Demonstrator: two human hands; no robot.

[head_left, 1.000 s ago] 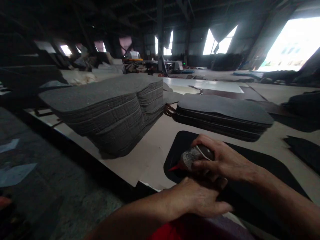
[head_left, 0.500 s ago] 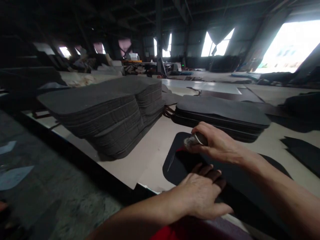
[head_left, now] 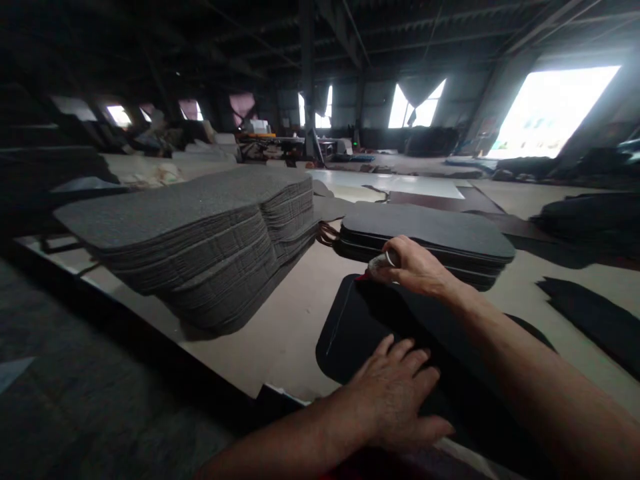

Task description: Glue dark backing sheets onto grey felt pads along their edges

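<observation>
A black flat pad [head_left: 360, 320] with rounded corners lies on the tan table in front of me. My left hand [head_left: 397, 393] rests flat on its near part, fingers spread. My right hand [head_left: 415, 267] is closed round a small bottle [head_left: 381, 263] with a red tip, and the tip touches the pad's far edge. A thin pale line runs along the pad's left edge.
A tall stack of grey cut sheets [head_left: 200, 233] stands to the left. A lower stack of dark pads [head_left: 425, 233] lies just behind my right hand. The tan table [head_left: 280, 320] has a dark front edge at the left. Loose black pieces [head_left: 590, 313] lie at the right.
My right hand has moved the bottle away from me along the pad's left edge to its far end. My left hand has spread its fingers flat.
</observation>
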